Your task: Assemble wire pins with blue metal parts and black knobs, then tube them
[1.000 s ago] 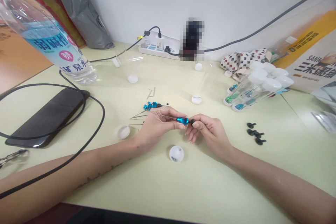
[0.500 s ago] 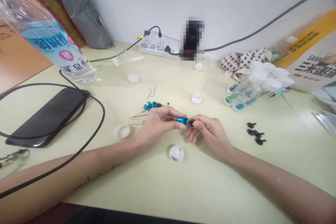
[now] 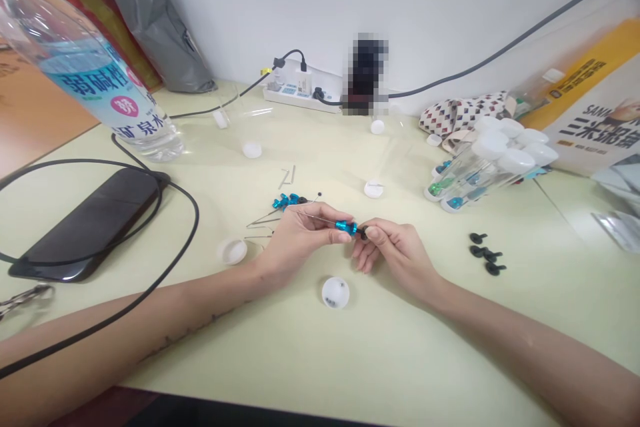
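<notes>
The left hand [image 3: 295, 240] is pinching a blue metallic cylinder [image 3: 343, 227] beyond a white cap [image 3: 343, 297], the right hand [image 3: 397, 250] is gripping its black knob [image 3: 365, 233], and both parts are staying end to end, barely shifting.

Shiny blue, metal-looking cylinder [image 3: 345, 227] with a duller black, plastic-looking end piece [image 3: 364, 234] at its right. Farther right, matt black, plastic-looking knobs [image 3: 481, 251] and smooth transparent tubes [image 3: 474, 161] with white plastic caps [image 3: 490, 145]. On the left, a glossy dark phone [image 3: 90, 227] and a clear, shiny plastic bottle [image 3: 80, 60]. Far left, a creased grey plastic-looking bag [image 3: 150, 20]; far right, patterned soft cloth [image 3: 453, 113]. Beneath, a smooth pale tabletop [image 3: 300, 367] with faint sheen.
</notes>
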